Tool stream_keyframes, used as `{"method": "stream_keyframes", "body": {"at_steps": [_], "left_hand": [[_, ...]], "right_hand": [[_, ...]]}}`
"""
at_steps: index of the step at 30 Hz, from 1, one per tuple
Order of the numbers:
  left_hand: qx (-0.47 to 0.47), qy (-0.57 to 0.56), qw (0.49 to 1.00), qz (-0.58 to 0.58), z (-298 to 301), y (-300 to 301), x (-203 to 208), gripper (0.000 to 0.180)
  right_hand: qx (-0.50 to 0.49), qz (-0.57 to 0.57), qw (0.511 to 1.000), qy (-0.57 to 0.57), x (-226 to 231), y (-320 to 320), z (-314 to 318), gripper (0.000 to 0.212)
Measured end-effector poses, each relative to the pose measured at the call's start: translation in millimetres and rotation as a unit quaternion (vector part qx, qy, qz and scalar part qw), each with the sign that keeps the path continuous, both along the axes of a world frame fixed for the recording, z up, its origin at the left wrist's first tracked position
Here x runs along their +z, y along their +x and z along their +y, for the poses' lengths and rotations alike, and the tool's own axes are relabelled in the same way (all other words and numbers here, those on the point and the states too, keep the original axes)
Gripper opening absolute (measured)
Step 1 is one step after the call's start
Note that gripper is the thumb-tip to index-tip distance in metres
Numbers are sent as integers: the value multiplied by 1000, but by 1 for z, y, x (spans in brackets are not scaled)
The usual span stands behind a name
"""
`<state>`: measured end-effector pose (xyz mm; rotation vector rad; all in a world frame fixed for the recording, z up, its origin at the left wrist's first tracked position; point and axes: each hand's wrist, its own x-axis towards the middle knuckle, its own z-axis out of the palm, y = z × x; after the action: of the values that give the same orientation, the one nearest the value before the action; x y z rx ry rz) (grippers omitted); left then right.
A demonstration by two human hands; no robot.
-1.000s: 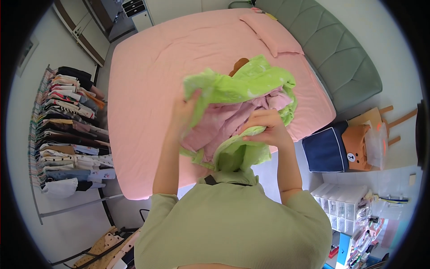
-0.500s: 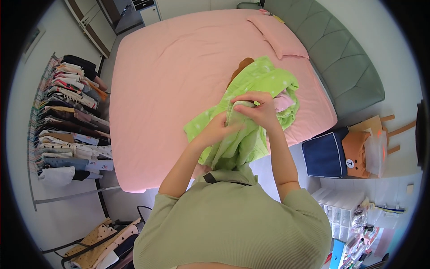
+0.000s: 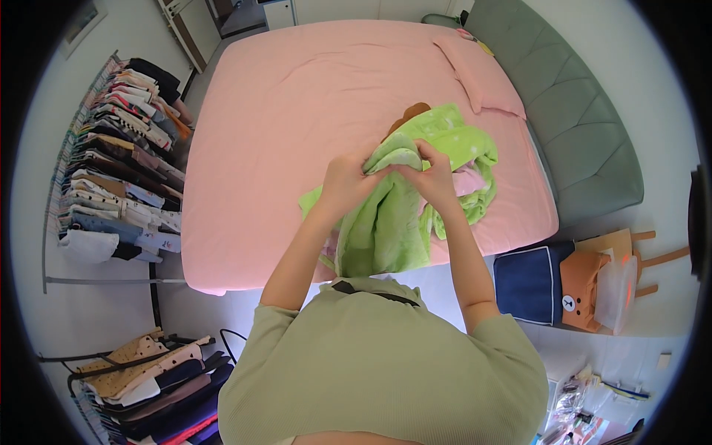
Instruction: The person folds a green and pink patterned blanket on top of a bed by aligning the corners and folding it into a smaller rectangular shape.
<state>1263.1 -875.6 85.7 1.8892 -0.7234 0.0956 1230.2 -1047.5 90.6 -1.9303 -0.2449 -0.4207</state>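
Both my hands grip a raised, folded edge of a light-green fleece cloth (image 3: 389, 230) with pale dots. My left hand (image 3: 346, 184) is closed on the fold from the left, and my right hand (image 3: 436, 178) pinches it from the right. The thumbs nearly meet below the rolled edge. From there the cloth hangs toward my body, while the rest lies bunched on the bed. A pink patch of fabric (image 3: 469, 179) shows among its folds. Behind it pokes a rounded brown thing (image 3: 409, 117), mostly covered. Whether the cloth is a garment or a blanket, I cannot tell.
The bed (image 3: 267, 148) has a pink sheet, a pink pillow (image 3: 482, 74) and a padded grey-green headboard (image 3: 564, 111). Clothes hang on a rack (image 3: 126, 163) at the left, more on a lower-left rack (image 3: 156, 386). A navy box (image 3: 528, 283) and a brown bear-faced bag (image 3: 582, 293) stand right.
The left hand has moved up and left, onto the fold beside the right hand. The held edge is raised and wider, and the cloth hangs more spread out. The view has shifted slightly.
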Motion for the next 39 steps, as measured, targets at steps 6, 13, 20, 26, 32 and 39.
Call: {"method": "stream_keyframes", "body": {"at_steps": [6,13,20,26,32,39], "left_hand": [[134,-30,981,-139,-24,-22,-61,41],[122,85,979,-139,-38,-56,-130,30],[173,112,971,-119,-47,-72,-183,20],[192,227,954,-47,-48,-83,-227,30],[147,238,950,-139,-76,-75,-226,33],[138,144,978,-59,-72,-65,-215,37]], "right_hand": [[-53,-36,997,51,-2,-3,-30,20],[-50,-83,989,108,19,-15,-85,15],[-73,-172,971,148,43,-29,-129,15],[-95,-221,952,188,57,-56,-178,19],[-78,-279,926,241,66,-98,-225,22],[-202,-263,906,262,70,-118,-264,19]]}}
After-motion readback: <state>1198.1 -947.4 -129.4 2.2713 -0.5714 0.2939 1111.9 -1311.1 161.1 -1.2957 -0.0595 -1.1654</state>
